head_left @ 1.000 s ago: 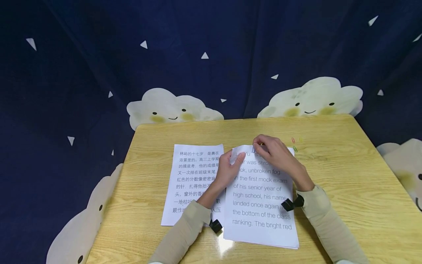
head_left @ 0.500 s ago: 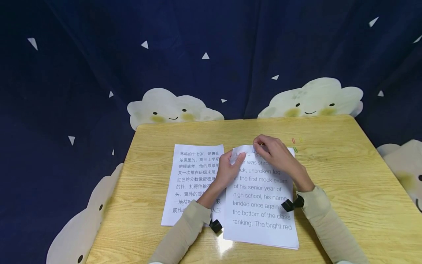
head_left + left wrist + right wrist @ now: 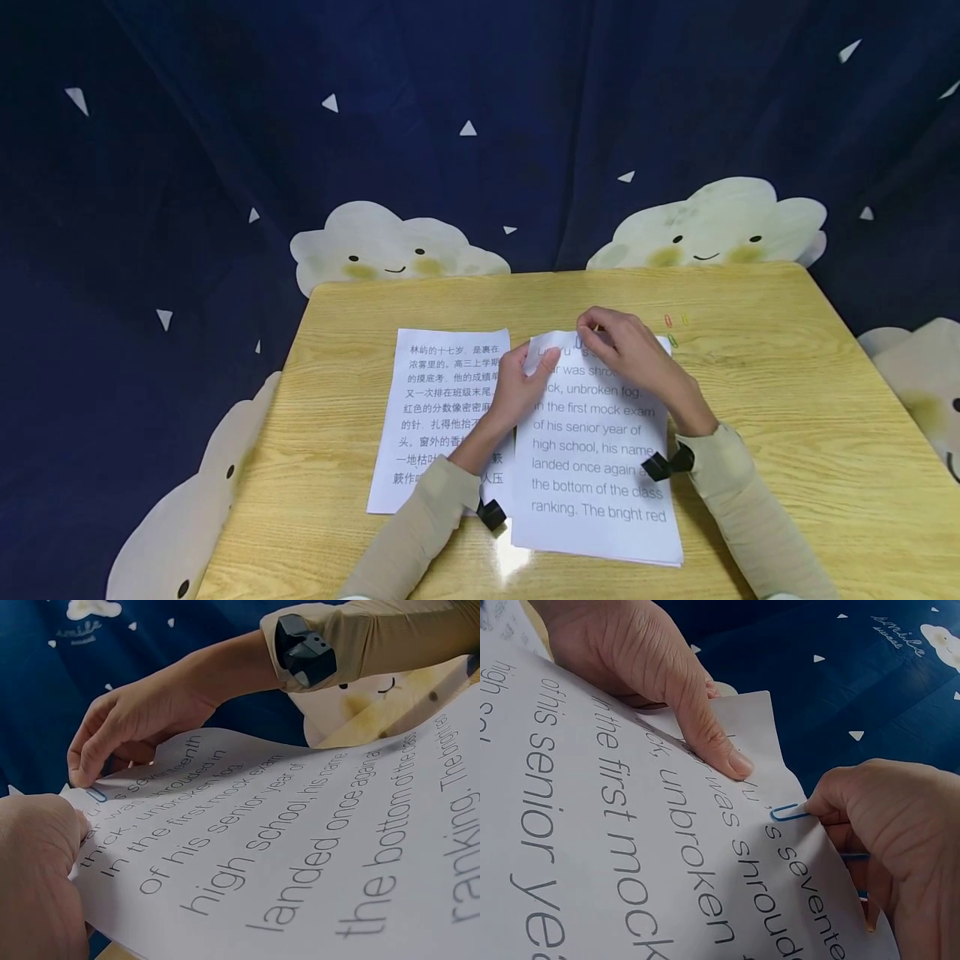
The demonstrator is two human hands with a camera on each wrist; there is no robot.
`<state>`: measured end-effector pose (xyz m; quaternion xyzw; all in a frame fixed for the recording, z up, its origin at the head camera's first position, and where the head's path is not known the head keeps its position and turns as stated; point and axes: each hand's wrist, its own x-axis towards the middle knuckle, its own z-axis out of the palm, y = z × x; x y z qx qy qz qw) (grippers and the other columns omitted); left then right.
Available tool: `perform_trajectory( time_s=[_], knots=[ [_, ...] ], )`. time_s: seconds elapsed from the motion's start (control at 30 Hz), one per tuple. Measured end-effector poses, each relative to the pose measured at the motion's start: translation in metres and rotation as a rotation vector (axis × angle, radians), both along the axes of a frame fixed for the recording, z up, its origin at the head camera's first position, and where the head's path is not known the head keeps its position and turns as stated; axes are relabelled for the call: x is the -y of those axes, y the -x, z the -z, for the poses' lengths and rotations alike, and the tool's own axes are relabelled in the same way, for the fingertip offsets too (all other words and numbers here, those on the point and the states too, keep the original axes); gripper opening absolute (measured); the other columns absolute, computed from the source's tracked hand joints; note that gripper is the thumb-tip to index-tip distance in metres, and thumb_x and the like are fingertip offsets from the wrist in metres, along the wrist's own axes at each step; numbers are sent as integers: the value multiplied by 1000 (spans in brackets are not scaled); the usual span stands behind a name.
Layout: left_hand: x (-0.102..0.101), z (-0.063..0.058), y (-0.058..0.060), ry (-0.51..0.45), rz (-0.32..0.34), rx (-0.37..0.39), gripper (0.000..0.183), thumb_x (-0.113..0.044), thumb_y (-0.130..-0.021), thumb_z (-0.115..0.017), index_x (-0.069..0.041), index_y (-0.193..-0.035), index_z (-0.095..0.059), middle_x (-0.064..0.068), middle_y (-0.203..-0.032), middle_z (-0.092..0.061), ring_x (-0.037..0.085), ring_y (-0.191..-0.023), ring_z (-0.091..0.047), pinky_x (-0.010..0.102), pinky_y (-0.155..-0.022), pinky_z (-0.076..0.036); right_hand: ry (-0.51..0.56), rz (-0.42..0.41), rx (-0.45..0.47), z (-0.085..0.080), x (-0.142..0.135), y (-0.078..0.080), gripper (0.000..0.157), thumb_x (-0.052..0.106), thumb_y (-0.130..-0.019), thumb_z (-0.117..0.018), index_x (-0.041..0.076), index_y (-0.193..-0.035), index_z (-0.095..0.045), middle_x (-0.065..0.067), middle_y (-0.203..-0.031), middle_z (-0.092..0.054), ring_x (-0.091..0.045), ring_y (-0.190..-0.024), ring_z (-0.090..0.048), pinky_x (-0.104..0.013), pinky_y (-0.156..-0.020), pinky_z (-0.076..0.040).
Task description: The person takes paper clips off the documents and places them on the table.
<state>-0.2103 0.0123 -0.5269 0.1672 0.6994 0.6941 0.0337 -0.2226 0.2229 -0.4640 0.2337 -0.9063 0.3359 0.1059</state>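
A blue paper clip [image 3: 789,812] straddles the top edge of some white sheets with large English print [image 3: 592,450]. My right hand [image 3: 633,354] pinches the clip's outer end between thumb and fingers, as the right wrist view shows. Part of a blue loop also shows behind the paper, below those fingertips. At the sheets' upper left, my left hand [image 3: 517,385] grips the paper, thumb on the printed face and fingers behind, mostly hidden. The top edge is raised and bent towards me; a second edge at the bottom shows more than one sheet.
White paper with Chinese print [image 3: 438,400] lies left of the English sheets, partly under my left forearm. Beyond my right hand lie a red paper clip [image 3: 668,320], a yellow paper clip [image 3: 685,319] and a green paper clip [image 3: 672,341]. A dark blue curtain [image 3: 420,100] hangs behind the wooden table [image 3: 787,375].
Both hands keep nearly the same place and grip. The lower end of the English sheets has shifted very slightly to the right.
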Motion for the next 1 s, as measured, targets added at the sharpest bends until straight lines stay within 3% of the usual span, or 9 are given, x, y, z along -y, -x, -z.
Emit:
perform_trajectory(
  time_s=[0.47, 1.0],
  knots=[
    [1, -1, 0, -17, 13, 2, 30, -34, -107, -62, -8, -119, -72, 7, -80, -76, 23, -57, -72, 39, -49, -61, 35, -5, 5, -1, 0, 0, 8, 18, -106, -62, 13, -103, -68, 0, -93, -68, -18, -82, -60, -35, -79, -50],
    [1, 1, 2, -53, 17, 1, 27, -32, -106, -64, -9, -117, -73, 9, -82, -77, 26, -58, -74, 41, -49, -61, 73, 1, -16, 2, 1, 1, 8, 14, -105, -63, 10, -102, -69, 0, -92, -68, -16, -82, -59, -25, -79, -48]
  ],
)
